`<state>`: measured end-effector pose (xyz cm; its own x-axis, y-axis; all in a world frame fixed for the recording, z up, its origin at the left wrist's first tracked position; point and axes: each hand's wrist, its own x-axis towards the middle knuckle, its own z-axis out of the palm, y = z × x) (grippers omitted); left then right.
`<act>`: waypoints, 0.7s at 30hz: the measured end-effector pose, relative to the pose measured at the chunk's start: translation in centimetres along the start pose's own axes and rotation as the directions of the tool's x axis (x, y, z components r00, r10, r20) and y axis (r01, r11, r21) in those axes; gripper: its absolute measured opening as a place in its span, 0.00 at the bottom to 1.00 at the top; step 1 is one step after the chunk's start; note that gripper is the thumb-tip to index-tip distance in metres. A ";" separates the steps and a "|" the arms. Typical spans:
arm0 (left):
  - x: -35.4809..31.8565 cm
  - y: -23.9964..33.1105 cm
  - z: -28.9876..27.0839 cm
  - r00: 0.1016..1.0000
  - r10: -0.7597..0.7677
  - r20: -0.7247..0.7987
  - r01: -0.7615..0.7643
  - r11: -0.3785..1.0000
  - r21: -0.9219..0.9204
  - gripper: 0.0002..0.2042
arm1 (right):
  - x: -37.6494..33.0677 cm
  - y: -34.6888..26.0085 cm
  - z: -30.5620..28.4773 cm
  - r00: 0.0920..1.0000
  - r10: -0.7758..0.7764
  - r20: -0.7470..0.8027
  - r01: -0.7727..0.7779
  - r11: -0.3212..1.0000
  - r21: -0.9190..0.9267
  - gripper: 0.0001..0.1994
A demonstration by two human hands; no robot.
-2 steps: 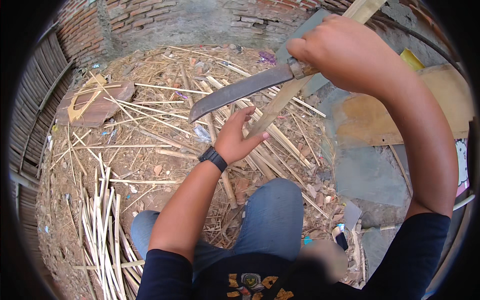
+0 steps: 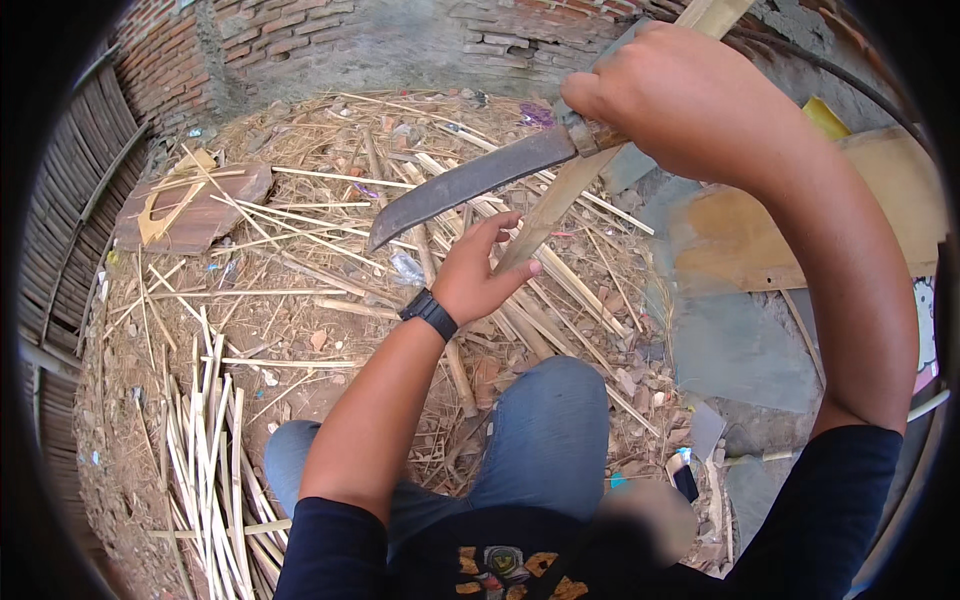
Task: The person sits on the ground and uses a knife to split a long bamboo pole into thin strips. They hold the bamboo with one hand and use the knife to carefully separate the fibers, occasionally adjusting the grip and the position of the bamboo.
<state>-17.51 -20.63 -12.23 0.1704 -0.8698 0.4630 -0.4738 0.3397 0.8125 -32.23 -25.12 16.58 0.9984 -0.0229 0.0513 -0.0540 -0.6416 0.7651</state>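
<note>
My right hand [image 2: 685, 100], raised at the upper right, is wrapped round the wooden handle of a machete [image 2: 472, 187]. Its dark curved blade points left and slightly down. A flat pale bamboo slat [image 2: 558, 205] slants from above my right hand down to my left hand [image 2: 478, 272]. The blade's handle end lies across the slat, and part of the slat is hidden behind my right hand. My left hand, with a black watch on its wrist, holds the slat's lower end between thumb and fingers.
Cut bamboo strips [image 2: 215, 450] lie piled at the lower left, with more scattered ahead. A brown board [image 2: 220, 220] lies at the far left. On the right are a tan panel [image 2: 830, 225] and a grey sheet [image 2: 745, 350]. A brick wall [image 2: 400, 50] stands behind.
My right hand and the machete have shifted slightly left. The slat's upper end has moved a little left too, while my left hand stays at its lower end.
</note>
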 end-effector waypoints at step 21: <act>-3.2 -4.9 -12.6 0.920 -0.295 -0.256 0.229 0.938 -0.259 0.12 | 1.2 -0.1 -10.6 0.806 0.559 -0.196 -0.290 0.661 0.692 0.17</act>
<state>-4.88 -14.97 -13.20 0.5183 -0.8091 0.2771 -0.1816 0.2125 0.9601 -31.24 -16.91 23.36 0.7713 -0.2263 0.5949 -0.3143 -0.9482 0.0468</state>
